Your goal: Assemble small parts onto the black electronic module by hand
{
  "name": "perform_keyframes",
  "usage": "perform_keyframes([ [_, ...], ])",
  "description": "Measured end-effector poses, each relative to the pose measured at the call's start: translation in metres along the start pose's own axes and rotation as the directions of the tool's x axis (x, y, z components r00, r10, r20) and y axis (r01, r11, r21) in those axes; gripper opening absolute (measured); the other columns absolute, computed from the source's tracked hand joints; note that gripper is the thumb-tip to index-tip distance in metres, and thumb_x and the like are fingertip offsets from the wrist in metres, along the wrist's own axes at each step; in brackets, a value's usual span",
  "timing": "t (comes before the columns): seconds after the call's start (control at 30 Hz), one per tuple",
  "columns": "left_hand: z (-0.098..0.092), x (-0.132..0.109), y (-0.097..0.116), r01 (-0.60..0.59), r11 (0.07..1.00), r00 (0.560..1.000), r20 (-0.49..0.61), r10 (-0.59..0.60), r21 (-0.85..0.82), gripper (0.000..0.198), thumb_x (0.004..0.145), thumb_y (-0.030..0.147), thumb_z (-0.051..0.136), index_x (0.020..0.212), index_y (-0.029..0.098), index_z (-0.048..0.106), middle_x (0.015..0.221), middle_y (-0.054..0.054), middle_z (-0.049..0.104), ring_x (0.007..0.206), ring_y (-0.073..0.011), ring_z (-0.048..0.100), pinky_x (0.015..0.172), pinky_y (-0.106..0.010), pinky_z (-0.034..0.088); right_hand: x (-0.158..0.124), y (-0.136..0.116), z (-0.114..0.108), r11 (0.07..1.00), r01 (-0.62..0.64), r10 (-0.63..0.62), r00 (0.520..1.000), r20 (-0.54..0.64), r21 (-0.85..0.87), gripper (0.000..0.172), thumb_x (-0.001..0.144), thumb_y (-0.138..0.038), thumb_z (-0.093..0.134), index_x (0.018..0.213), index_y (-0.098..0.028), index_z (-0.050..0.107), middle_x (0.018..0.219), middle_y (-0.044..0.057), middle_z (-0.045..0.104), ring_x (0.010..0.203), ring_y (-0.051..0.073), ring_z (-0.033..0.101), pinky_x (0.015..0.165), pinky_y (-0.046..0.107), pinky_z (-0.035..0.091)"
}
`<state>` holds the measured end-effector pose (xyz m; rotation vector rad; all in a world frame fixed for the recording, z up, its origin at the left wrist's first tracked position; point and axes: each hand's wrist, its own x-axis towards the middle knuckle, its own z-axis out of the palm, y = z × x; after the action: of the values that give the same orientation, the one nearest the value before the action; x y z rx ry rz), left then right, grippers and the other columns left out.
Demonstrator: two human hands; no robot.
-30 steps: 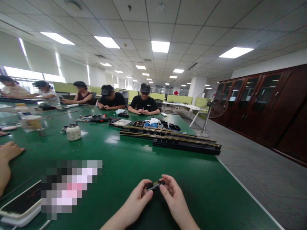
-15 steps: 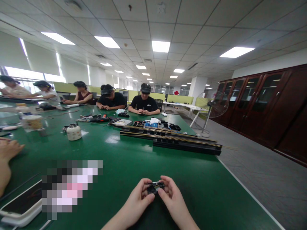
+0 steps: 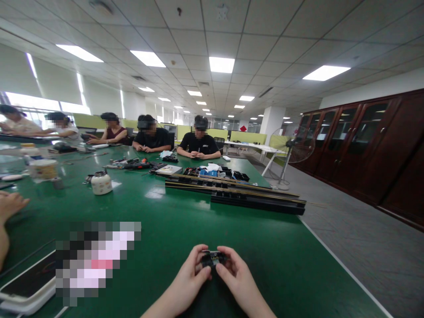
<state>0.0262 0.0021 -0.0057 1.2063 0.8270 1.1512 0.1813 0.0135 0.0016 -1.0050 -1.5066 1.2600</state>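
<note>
Between our fingertips, a small dark device (image 3: 213, 259) lies lengthwise from hand to hand; our left hand (image 3: 189, 274) and right hand (image 3: 239, 275) pinch its ends, forearms converging.

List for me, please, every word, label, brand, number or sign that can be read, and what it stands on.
No text is readable.
Black shirt, centre: white lettering, too small and blurred to read.
White jar: small marks, too blurred to tell if letters.
Red diamond in the background: no lettering can be made out.
Small black object in the hands: any marking is too small.
</note>
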Motion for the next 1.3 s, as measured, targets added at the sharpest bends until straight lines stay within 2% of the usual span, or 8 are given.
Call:
perform_keyframes([
  [0.13,-0.001,0.001,0.000,-0.020,1.000,1.000,-0.005,0.020,-0.003,0.043,0.070,0.042,0.060,0.101,0.022,0.038,0.093,-0.005,0.056,0.069,-0.0137,0.055,0.073,-0.034,0.041,0.000,0.000,0.000,0.999,0.015,-0.014,0.999,0.029,-0.033,0.030,0.070,-0.025,0.062,0.098,-0.019,0.058,0.093,0.006,0.066,0.083,0.019,0.062,0.078,0.033,0.047],
  [0.27,-0.001,0.001,0.001,-0.024,1.000,1.000,0.009,0.024,-0.011,0.041,0.070,0.043,0.061,0.098,0.021,0.040,0.092,-0.005,0.057,0.072,-0.0146,0.056,0.073,-0.033,0.042,0.000,-0.002,0.001,0.999,0.011,-0.010,0.999,0.031,-0.043,0.029,0.070,-0.028,0.061,0.097,-0.018,0.059,0.092,0.006,0.066,0.083,0.020,0.062,0.077,0.033,0.048],
  [0.5,-0.004,0.003,-0.003,-0.017,0.999,1.000,0.004,0.018,-0.030,0.042,0.067,0.040,0.066,0.098,0.022,0.043,0.103,-0.008,0.058,0.100,-0.0236,0.055,0.090,-0.039,0.037,-0.001,-0.006,0.000,0.995,0.025,-0.026,1.000,-0.006,-0.096,0.027,0.071,-0.034,0.061,0.093,-0.019,0.062,0.094,0.006,0.067,0.085,0.021,0.061,0.078,0.032,0.046],
  [0.6,-0.005,0.004,-0.006,-0.011,1.000,1.000,-0.007,0.011,-0.029,0.047,0.065,0.039,0.067,0.101,0.021,0.043,0.106,-0.010,0.058,0.101,-0.0246,0.056,0.092,-0.041,0.037,0.000,-0.005,-0.001,0.994,0.031,-0.031,1.000,0.001,-0.102,0.029,0.070,-0.036,0.061,0.093,-0.019,0.062,0.092,0.006,0.067,0.085,0.021,0.061,0.078,0.032,0.047],
  [0.97,-0.004,0.004,-0.004,0.004,1.000,1.000,-0.016,-0.004,-0.005,0.043,0.066,0.029,0.067,0.100,0.021,0.044,0.103,-0.009,0.058,0.099,-0.0234,0.056,0.090,-0.039,0.038,-0.001,-0.003,0.000,0.989,0.038,-0.038,0.999,0.005,-0.144,0.025,0.072,-0.035,0.060,0.091,-0.020,0.062,0.094,0.006,0.065,0.087,0.021,0.060,0.078,0.032,0.046],
  [1.13,-0.002,0.003,-0.002,0.021,0.999,0.999,-0.037,-0.020,0.028,0.036,0.065,0.023,0.066,0.095,0.021,0.046,0.096,-0.005,0.059,0.093,-0.0209,0.057,0.084,-0.036,0.040,0.002,0.002,-0.004,0.987,0.067,-0.087,0.987,-0.132,-0.147,0.024,0.068,-0.038,0.063,0.085,-0.022,0.064,0.110,0.007,0.059,0.104,0.025,0.053,0.083,0.033,0.045],
  [1.3,-0.001,0.003,0.000,0.020,1.000,1.000,-0.014,-0.020,0.001,0.038,0.065,0.025,0.065,0.095,0.022,0.043,0.097,-0.005,0.060,0.091,-0.0202,0.057,0.079,-0.033,0.039,0.008,0.007,-0.012,0.998,0.060,-0.065,0.962,-0.266,-0.026,0.036,0.066,-0.045,0.063,0.091,-0.019,0.061,0.096,0.007,0.066,0.088,0.022,0.061,0.080,0.034,0.048],
])
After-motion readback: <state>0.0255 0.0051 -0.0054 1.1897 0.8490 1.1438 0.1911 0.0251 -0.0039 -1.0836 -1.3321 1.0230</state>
